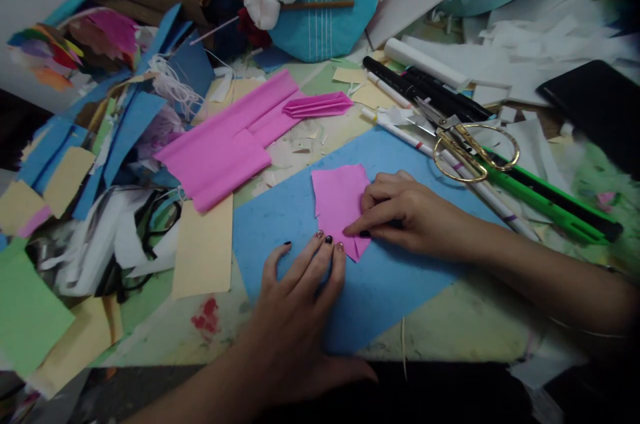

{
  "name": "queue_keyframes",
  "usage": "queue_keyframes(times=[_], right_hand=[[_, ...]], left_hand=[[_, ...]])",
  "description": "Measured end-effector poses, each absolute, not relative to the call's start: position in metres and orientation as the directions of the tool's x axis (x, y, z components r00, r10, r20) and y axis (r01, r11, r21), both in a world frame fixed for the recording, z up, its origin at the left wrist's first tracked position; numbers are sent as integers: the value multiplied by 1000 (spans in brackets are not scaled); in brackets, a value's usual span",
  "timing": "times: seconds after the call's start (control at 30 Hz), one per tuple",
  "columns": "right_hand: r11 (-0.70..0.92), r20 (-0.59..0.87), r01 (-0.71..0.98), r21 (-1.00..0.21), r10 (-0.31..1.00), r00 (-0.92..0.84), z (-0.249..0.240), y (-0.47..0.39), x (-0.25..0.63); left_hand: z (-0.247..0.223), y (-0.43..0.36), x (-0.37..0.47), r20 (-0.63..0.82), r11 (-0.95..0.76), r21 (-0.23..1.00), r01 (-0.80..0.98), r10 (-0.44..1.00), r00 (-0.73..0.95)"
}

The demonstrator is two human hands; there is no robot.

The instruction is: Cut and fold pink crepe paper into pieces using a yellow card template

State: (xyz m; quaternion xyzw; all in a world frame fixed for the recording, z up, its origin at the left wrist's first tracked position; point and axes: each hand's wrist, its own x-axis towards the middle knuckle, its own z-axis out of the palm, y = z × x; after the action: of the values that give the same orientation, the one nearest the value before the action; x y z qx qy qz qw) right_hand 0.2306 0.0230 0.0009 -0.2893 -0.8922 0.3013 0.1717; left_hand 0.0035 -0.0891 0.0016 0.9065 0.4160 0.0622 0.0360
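A small sheet of pink crepe paper (339, 192) lies on a blue sheet of card (280, 211), its near edge partly folded. My left hand (305, 291) rests palm down with fingers spread, the fingertips touching the near left edge of the pink paper. Thumb and index finger of my right hand (400, 214) pinch the paper's near right edge, where a small crease shows. The other fingers of that hand are curled. Behind the blue card lie a larger folded pink crepe sheet (225, 151) and a narrow pleated pink strip (320, 105).
Gold-handled scissors (460, 144), a green cutter (555, 201) and black markers (425, 87) lie to the right. Paper scraps (203, 251) and white strips (95, 244) pile up on the left. A blue round craft piece (330, 17) stands at the back.
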Motion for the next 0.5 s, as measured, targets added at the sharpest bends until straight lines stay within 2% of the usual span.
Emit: queue_keyframes(times=[0.3,0.5], right_hand=[[633,107,452,-628,646,-755,5,24,229],[585,93,479,-654,690,-717,6,23,229]], left_hand=[[8,-89,8,83,-649,134,749,761,644],[3,-93,18,123,-628,41,777,775,620]])
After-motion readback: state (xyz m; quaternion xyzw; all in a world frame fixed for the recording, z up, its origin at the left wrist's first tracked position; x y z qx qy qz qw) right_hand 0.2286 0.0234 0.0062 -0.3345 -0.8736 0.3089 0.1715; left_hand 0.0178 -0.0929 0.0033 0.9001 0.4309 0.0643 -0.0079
